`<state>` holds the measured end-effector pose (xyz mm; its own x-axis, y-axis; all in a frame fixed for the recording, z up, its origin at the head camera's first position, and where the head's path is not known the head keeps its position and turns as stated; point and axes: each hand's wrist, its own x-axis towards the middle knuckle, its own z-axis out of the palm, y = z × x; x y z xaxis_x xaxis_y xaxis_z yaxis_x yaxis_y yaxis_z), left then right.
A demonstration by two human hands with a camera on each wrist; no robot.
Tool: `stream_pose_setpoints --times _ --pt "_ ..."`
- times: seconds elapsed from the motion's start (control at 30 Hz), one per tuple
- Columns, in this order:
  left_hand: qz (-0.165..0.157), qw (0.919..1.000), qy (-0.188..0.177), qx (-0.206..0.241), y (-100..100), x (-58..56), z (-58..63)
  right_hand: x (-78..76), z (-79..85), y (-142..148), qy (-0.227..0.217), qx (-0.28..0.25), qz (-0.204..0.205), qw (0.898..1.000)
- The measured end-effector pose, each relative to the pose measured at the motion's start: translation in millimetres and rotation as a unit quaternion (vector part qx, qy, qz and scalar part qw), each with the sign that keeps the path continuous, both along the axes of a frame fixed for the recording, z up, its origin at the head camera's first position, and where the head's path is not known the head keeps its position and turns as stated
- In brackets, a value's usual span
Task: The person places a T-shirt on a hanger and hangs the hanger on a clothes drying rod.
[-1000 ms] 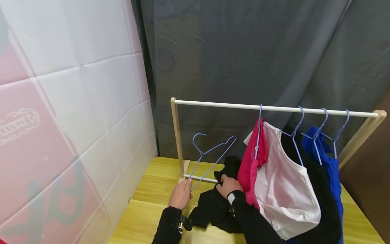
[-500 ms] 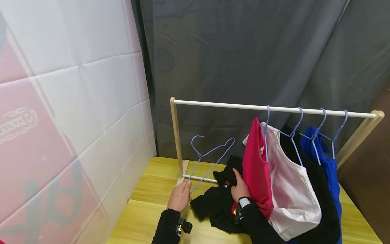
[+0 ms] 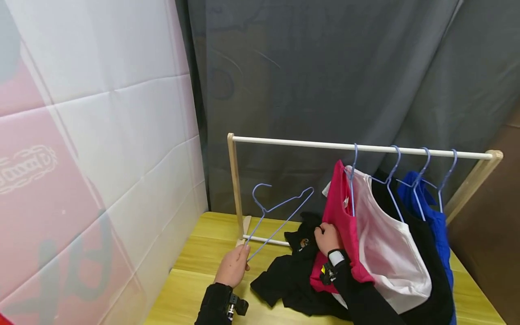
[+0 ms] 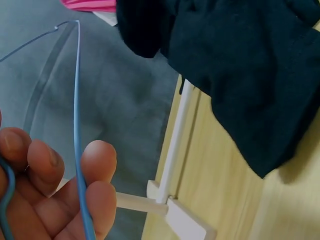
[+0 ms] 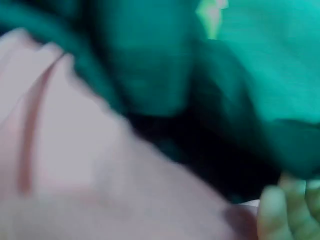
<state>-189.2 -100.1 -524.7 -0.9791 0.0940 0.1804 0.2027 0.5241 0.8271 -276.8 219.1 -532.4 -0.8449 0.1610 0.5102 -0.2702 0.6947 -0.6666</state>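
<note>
My left hand (image 3: 233,266) grips a bare blue wire hanger (image 3: 280,208) by one end. In the left wrist view the hanger wire (image 4: 77,110) runs between the fingertips. A black T-shirt (image 3: 290,280) with a small print lies crumpled on the table. My right hand (image 3: 328,239) is over the shirt's right side, against a hanging hot-pink garment (image 3: 341,198). The right wrist view is blurred; fingertips (image 5: 287,212) show beside dark cloth (image 5: 215,150), and whether they pinch it is unclear.
A clothes rack with a white rail (image 3: 300,143) stands on the wooden table (image 3: 191,266). On it hang a white top (image 3: 390,257), a black garment (image 3: 432,271) and a blue one (image 3: 440,234). A white printed sheet (image 3: 122,135) is at the left, a grey curtain (image 3: 308,67) behind.
My right hand has moved right across the black shirt, and the pink garment has shifted and turned beside it. The left hand with the hanger has dropped slightly left.
</note>
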Motion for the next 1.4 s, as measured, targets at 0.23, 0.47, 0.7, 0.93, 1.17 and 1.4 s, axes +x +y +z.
stream_pose_setpoints --times 0.23,0.47,0.7,0.93,1.17,1.4 --pt "-0.022 0.9997 -0.003 -0.003 -4 -0.3 8.3 0.1 28.3 6 -0.081 -0.142 0.093 0.982" --pt "-0.064 0.9978 0.015 -0.012 -6 -0.6 16.9 2.2 42.6 3 -0.085 -0.214 0.043 0.972" --pt "-0.085 0.9961 0.012 -0.019 -18 0.1 33.5 1.4 62.2 -3 -0.061 -0.265 0.013 0.962" --pt "-0.085 0.9960 0.014 -0.022 -32 3.4 50.7 2.5 84.2 0 -0.056 -0.267 -0.019 0.962" --pt "-0.098 0.9937 0.023 -0.048 -40 2.0 57.8 1.6 90.0 3 -0.050 -0.281 -0.041 0.957" --pt "-0.099 0.9925 0.031 -0.064 -49 3.4 61.1 1.2 97.3 9 -0.063 -0.240 -0.012 0.969"
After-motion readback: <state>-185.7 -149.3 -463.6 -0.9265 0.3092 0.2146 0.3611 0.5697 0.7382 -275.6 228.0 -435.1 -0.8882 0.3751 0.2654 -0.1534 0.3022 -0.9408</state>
